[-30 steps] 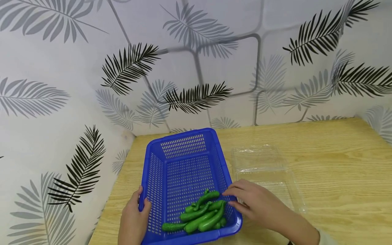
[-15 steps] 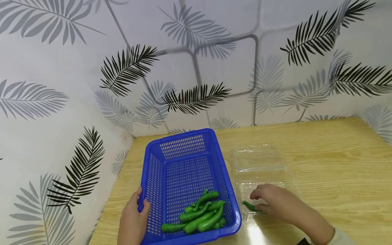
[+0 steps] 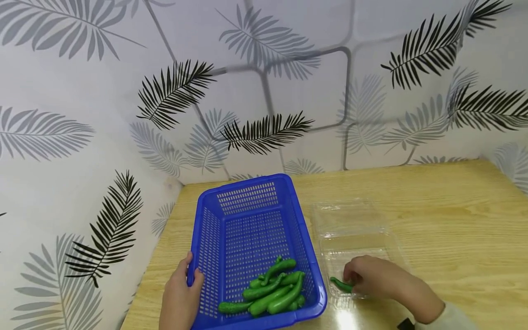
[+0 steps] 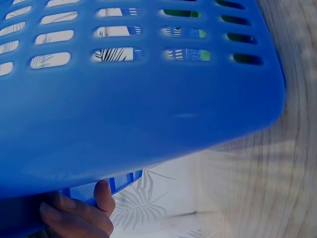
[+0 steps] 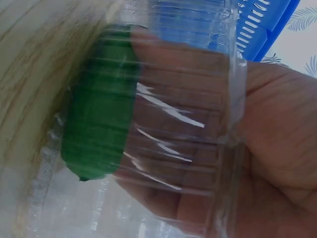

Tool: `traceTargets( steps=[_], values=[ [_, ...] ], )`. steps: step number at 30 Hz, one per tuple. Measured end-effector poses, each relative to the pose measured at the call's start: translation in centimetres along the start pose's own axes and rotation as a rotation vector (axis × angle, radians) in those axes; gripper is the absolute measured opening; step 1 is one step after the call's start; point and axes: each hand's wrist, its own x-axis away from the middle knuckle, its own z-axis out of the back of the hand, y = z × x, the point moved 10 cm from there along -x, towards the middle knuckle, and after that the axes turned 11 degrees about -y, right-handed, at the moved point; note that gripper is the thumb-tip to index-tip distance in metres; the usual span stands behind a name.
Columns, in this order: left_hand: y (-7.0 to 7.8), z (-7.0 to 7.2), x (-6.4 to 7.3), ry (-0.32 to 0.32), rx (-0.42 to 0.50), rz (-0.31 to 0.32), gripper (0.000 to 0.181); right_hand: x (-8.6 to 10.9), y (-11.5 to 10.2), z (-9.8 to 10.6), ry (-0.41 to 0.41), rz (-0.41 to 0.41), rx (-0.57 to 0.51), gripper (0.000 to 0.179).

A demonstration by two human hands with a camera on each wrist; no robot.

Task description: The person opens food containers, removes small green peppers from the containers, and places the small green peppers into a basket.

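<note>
A blue plastic basket [image 3: 253, 238] stands tilted toward me, its near end holding several green cucumbers [image 3: 270, 298]. My left hand [image 3: 181, 293] grips its left rim, thumb inside the edge; the left wrist view shows curled fingers [image 4: 74, 213] below the basket wall [image 4: 138, 119]. To the right lies an open clear plastic clamshell box [image 3: 350, 220]. My right hand [image 3: 377, 277] is down in its near half, fingers curled at a single cucumber [image 3: 341, 285]. Through the clear wall in the right wrist view, fingers and thumb lie against this cucumber [image 5: 101, 104], by the box's floor.
The wooden table [image 3: 462, 229] extends to the right of the box. A wall [image 3: 288, 91] with a leaf pattern rises behind the table and along its left side. The basket's right rim stands close beside the box.
My right hand has gone from the basket's right rim into the clear box, where a cucumber now lies. Over the last half second it shifted slightly. My left hand keeps its grip on the basket.
</note>
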Motion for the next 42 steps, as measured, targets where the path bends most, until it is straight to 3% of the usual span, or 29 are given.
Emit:
traceTargets(
  steps=[9,19,28,42],
  values=[
    [0.2,0.2,0.2,0.024,-0.009,-0.013,0.052,0.2,-0.2,-0.2,-0.015,0.022,-0.044,0.01],
    [0.0,0.1,0.1,0.003,-0.009,0.008,0.052,0.6,-1.1,1.7,0.092,0.063,0.016,0.002],
    [0.3,0.1,0.1,0.009,-0.014,0.008,0.052,1.3,-2.4,3.2,0.175,0.064,0.099,0.01],
    [0.2,0.2,0.1,-0.002,-0.018,0.025,0.052,0.9,-2.7,2.7,0.176,0.083,0.094,0.008]
  ],
)
